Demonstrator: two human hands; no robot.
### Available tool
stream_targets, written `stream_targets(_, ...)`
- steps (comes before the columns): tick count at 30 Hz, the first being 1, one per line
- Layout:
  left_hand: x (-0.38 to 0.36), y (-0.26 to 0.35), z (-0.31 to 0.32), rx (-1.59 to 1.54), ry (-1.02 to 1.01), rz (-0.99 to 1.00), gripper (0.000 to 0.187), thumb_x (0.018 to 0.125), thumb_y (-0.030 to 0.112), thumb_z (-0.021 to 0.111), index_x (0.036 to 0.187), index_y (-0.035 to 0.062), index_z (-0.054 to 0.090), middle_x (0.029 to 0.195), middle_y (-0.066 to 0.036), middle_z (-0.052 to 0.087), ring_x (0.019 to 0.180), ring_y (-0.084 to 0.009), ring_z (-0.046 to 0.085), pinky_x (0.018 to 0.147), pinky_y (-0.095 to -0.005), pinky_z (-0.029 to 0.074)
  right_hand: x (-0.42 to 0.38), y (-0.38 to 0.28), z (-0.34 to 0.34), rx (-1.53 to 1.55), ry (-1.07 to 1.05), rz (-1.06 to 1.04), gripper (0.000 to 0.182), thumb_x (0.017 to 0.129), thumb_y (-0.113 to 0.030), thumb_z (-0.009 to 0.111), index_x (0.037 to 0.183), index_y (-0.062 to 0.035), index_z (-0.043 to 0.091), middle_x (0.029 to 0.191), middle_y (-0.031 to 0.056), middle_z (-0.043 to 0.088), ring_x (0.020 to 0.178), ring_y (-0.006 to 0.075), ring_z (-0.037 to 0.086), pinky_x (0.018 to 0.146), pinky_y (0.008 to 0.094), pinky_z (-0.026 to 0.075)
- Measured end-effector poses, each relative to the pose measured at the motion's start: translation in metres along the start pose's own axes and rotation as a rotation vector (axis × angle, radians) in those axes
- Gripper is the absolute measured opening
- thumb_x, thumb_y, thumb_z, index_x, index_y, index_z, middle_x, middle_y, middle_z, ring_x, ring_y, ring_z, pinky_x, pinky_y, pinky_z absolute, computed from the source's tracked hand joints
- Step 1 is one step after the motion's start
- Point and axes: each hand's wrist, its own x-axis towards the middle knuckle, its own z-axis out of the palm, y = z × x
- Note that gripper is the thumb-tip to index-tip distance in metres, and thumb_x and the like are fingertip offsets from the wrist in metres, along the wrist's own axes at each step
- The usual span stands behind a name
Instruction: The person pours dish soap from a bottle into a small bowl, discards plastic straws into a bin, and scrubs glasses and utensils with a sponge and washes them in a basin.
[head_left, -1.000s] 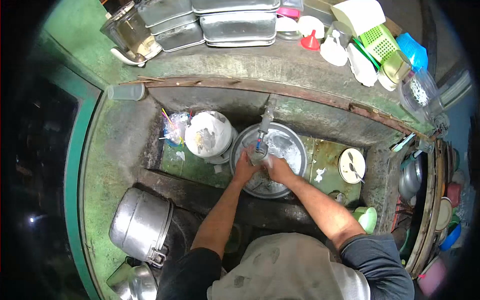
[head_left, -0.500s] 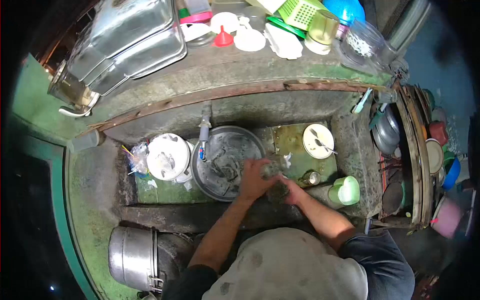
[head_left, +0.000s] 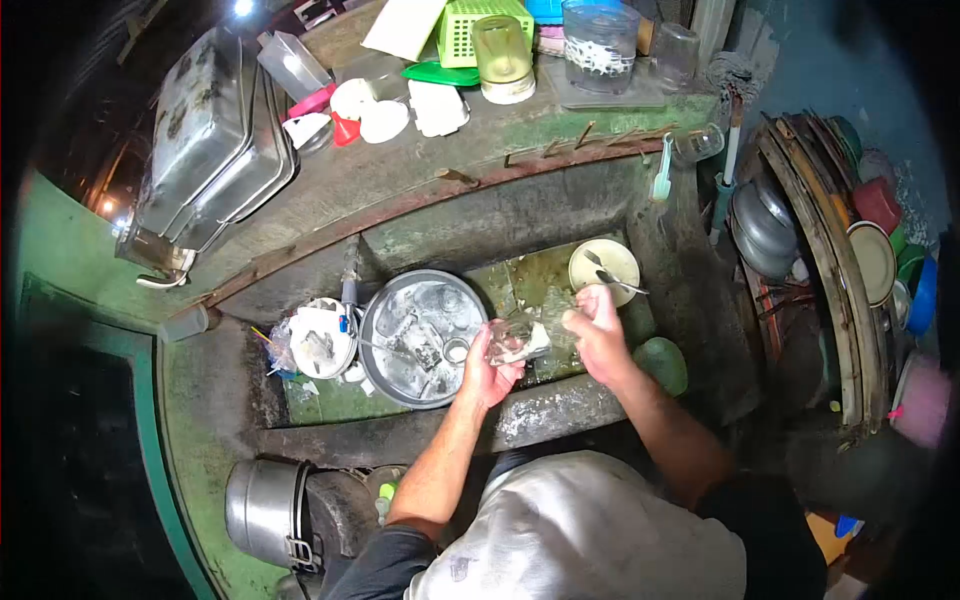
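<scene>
My left hand is wrapped round the near side of a clear glass, which lies tilted over the sink with whitish matter on it. Just right of the glass is my right hand, its fingers closed on something see-through that I cannot make out. A round grey basin of cloudy water sits left of both hands. Behind my right hand is a cream plate with a fork and a spoon.
White dishes are stacked under the tap at left. A pale green cup is at right. Metal trays and plastic ware line the ledge. A large pot stands at lower left.
The camera view has turned and shifted. My hands, earlier close together at the basin's right edge, are now farther apart, and the glass in my left hand shows more clearly.
</scene>
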Motion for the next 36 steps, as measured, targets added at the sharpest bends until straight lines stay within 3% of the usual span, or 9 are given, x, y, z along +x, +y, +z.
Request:
stream_targets(2,-0.001,-0.004,0.01,-0.006,0.029,-0.088,0.048,0.094,0.057,0.051,0.106,0.011,0.059,0.078,-0.01,0.065,0.058,-0.023,0.062,0.049,-0.0328,0.051,-0.006,-0.026,-0.007,-1.09,-0.419,-0.594,0.019,0.078,-0.003,0.067,0.096,-0.0002,0.059,0.097,0.0154,0.06,0.093,0.0278,0.058,0.085,0.0329,0.044)
stream_targets(7,-0.027,0.003,0.036,0.185,0.106,-0.159,0.065,0.09,0.067,0.048,0.103,0.0045,0.06,0.077,-0.01,0.066,0.054,-0.0189,0.061,0.047,-0.0309,0.05,-0.02,-0.074,-0.027,-1.339,-0.993,-0.696,0.04,0.079,-0.025,0.069,0.112,-0.0033,0.062,0.12,0.0172,0.06,0.113,0.0327,0.058,0.104,0.0562,0.032)
stream_targets(10,-0.037,-0.002,0.047,0.39,-0.072,-0.206,0.065,0.096,0.064,0.039,0.116,0.0048,0.057,0.087,-0.01,0.067,0.066,-0.0188,0.066,0.057,-0.0362,0.058,-0.006,-0.066,-0.033,-1.353,-1.298,-0.604,0.049,0.077,-0.017,0.068,0.125,-0.0089,0.058,0.13,0.0171,0.056,0.119,0.0313,0.054,0.104,0.0501,0.034)
stream_targets(16,-0.059,-0.004,0.07,0.836,-0.153,0.612,0.033,0.098,0.028,0.058,0.125,0.0129,0.046,0.112,-0.003,0.056,0.101,-0.0156,0.055,0.085,-0.0364,0.049,-0.006,-0.05,-0.027,-0.408,-0.755,0.525,0.048,0.08,0.0,0.069,0.127,-0.0024,0.055,0.117,0.011,0.063,0.106,0.0202,0.059,0.095,0.0361,0.047)
stream_targets(18,-0.063,0.01,0.07,0.725,-0.117,0.493,0.037,0.096,0.025,0.062,0.126,0.012,0.045,0.112,-0.003,0.056,0.1,-0.016,0.057,0.085,-0.0371,0.051,-0.012,-0.036,-0.022,-0.175,-0.701,0.448,0.038,0.083,-0.001,0.068,0.12,-0.0011,0.059,0.111,0.0118,0.063,0.101,0.024,0.061,0.089,0.0338,0.049)
stream_targets(22,-0.074,0.041,0.065,0.254,-0.063,-0.035,0.046,0.1,0.041,0.051,0.134,0.0108,0.042,0.115,-0.007,0.059,0.097,-0.0222,0.064,0.077,-0.0383,0.06,-0.02,-0.065,0.012,-1.222,-1.064,-0.806,0.033,0.078,-0.013,0.073,0.111,-0.0116,0.069,0.117,0.0153,0.061,0.117,0.03,0.054,0.103,0.0455,0.039)
stream_targets(25,-0.081,0.047,0.063,0.442,-0.041,0.023,0.049,0.102,0.046,0.041,0.134,0.0077,0.042,0.122,-0.011,0.056,0.106,-0.0236,0.061,0.077,-0.0421,0.06,-0.019,-0.054,0.022,-1.266,-1.242,-0.76,0.048,0.077,-0.011,0.072,0.124,-0.0109,0.062,0.122,0.0161,0.059,0.119,0.0324,0.053,0.106,0.0456,0.037)
stream_targets(30,-0.074,0.058,0.048,1.124,-0.035,0.803,0.032,0.096,0.018,0.058,0.124,0.0044,0.052,0.126,-0.009,0.054,0.114,-0.0203,0.053,0.103,-0.0327,0.037,-0.026,-0.001,0.036,-0.504,-0.77,0.333,0.062,0.077,-0.014,0.077,0.132,-0.0015,0.052,0.127,0.0139,0.057,0.118,0.0194,0.052,0.099,0.0355,0.043)
stream_targets(36,-0.069,0.09,-0.007,0.418,0.119,-0.047,0.043,0.098,0.042,0.052,0.116,0.0038,0.058,0.108,-0.008,0.064,0.099,-0.0163,0.061,0.053,-0.0345,0.055,-0.024,0.019,0.056,-1.288,-0.907,-0.365,0.053,0.079,-0.018,0.074,0.128,-0.0051,0.057,0.127,0.0158,0.059,0.117,0.0308,0.057,0.099,0.041,0.045)
